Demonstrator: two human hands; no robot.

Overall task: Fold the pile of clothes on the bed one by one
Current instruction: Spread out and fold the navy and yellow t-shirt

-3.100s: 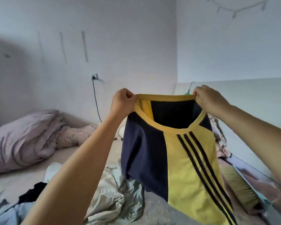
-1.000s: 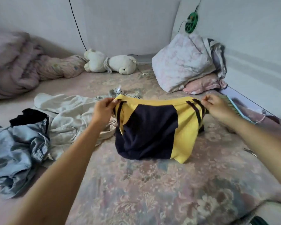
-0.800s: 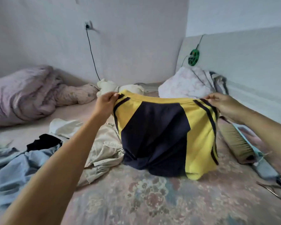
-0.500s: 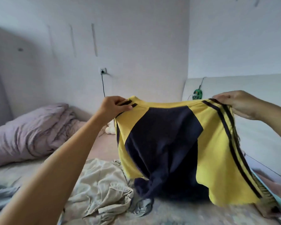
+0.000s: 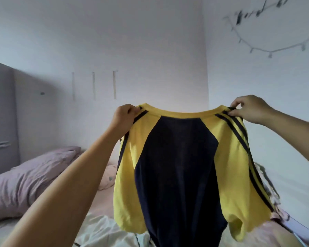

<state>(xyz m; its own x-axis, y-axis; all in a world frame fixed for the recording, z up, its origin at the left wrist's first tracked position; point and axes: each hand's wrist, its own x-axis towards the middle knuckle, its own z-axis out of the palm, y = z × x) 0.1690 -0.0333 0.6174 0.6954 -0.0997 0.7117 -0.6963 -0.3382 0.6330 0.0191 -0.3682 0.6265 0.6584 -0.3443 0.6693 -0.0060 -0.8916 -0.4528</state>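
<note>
A: Forearms fill the near frame, both raised. Left hand (image 5: 123, 116) pinches the left shoulder of the yellow and navy T-shirt (image 5: 178, 168), fingers curled tight on the fabric beside the collar. Right hand (image 5: 248, 108) does the same on the right shoulder, thumb and forefinger nipping the seam where the dark stripes start.

B: Shirt position?

A: Held up in the air between the two hands, spread wide, collar on top and sagging slightly in the middle. Navy centre panel, yellow sleeves hanging at each side, dark stripes running down both sleeves. The hem runs out of the bottom of the frame, so I cannot tell whether it touches the bed.

B: Below and behind the shirt?

A: Pale crumpled garment (image 5: 103, 230) on the bed just below-left of the shirt. Further left, a mauve duvet (image 5: 30, 179) bunched up. A small pink cushion (image 5: 108, 177) just left of the shirt. Behind the shirt, white wall (image 5: 96, 41). Above-right of the shirt, a string of clips (image 5: 275, 49) on the side wall, blurred.
</note>
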